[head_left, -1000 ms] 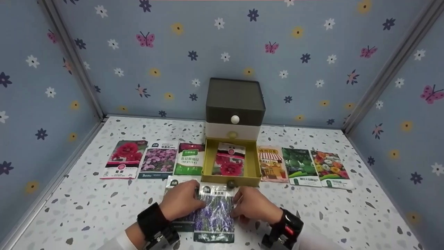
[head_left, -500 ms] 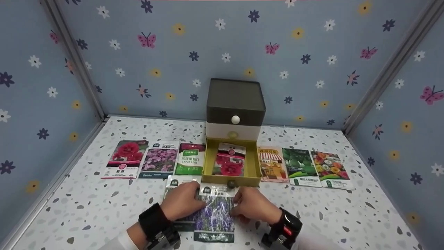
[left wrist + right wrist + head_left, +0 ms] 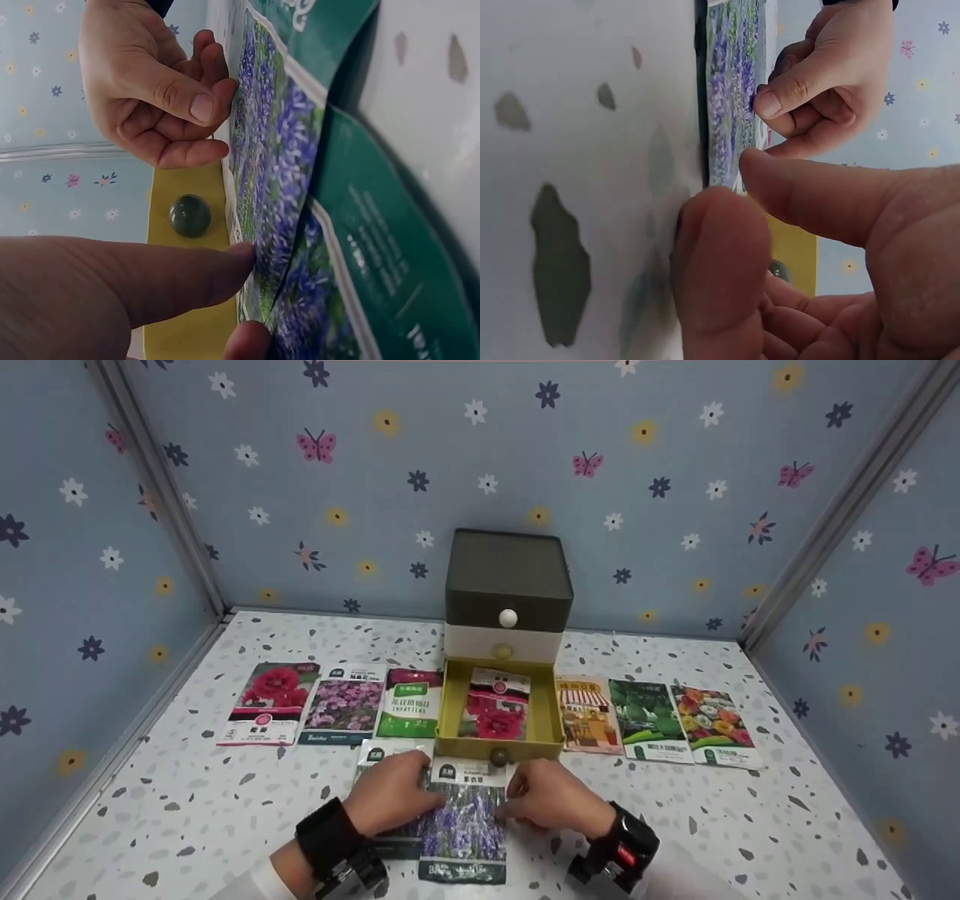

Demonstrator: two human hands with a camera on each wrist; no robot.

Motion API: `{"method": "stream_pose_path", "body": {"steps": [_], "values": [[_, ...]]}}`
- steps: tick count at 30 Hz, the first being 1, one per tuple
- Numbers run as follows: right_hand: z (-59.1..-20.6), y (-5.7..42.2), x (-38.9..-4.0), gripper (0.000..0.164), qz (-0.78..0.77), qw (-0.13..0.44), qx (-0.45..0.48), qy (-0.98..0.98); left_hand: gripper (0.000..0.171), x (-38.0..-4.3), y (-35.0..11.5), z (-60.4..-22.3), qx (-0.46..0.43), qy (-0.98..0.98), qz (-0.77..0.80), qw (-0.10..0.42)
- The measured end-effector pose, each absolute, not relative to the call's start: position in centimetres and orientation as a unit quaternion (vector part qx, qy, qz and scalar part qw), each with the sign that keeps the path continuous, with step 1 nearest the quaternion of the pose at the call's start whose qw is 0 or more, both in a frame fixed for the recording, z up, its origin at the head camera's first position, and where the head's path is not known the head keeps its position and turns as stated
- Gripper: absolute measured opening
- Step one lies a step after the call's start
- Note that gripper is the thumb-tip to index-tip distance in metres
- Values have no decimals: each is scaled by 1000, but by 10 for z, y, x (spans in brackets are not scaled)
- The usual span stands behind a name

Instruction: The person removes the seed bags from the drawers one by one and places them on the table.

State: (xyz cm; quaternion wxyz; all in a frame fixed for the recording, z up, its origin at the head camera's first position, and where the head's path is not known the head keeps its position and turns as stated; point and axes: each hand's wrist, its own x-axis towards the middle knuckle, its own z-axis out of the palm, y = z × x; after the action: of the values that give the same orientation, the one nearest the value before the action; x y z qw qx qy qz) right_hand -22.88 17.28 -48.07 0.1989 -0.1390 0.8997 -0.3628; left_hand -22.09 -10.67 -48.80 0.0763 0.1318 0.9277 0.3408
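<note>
Two lavender seed packets lie in front of the drawer box, one partly over the other. The upper packet shows purple flowers and a dark green bottom strip. My left hand lies across the lower packet and pinches the upper one's left edge, its thumb on the printed face. At the opposite edge, my right hand pinches with thumb and forefinger; the right wrist view shows that forefinger close to the tabletop. Behind them, the yellow drawer stands pulled out, with a red-flower seed packet inside.
Above the drawer rise a white tier and a dark top tier. Flower packets line the left side, and more packets line the right. Patterned walls enclose the speckled table.
Both hands stay at the lavender packet's edges. My right hand's fingers shift very slightly; the packet and the other things keep their places.
</note>
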Motion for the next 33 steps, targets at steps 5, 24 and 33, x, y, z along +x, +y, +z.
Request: {"method": "stream_pose_path", "body": {"steps": [5,24,33], "values": [[-471,178,-229,18,-362,193,-143,901,58,-222,-109,-480,122,920,364,83],[-447,191,-261,13,-398,-13,-91,913,36,-249,-90,-460,172,853,491,-29],[-451,180,-281,17,-358,-29,-43,932,41,-269,-75,-450,155,866,475,-36]]}}
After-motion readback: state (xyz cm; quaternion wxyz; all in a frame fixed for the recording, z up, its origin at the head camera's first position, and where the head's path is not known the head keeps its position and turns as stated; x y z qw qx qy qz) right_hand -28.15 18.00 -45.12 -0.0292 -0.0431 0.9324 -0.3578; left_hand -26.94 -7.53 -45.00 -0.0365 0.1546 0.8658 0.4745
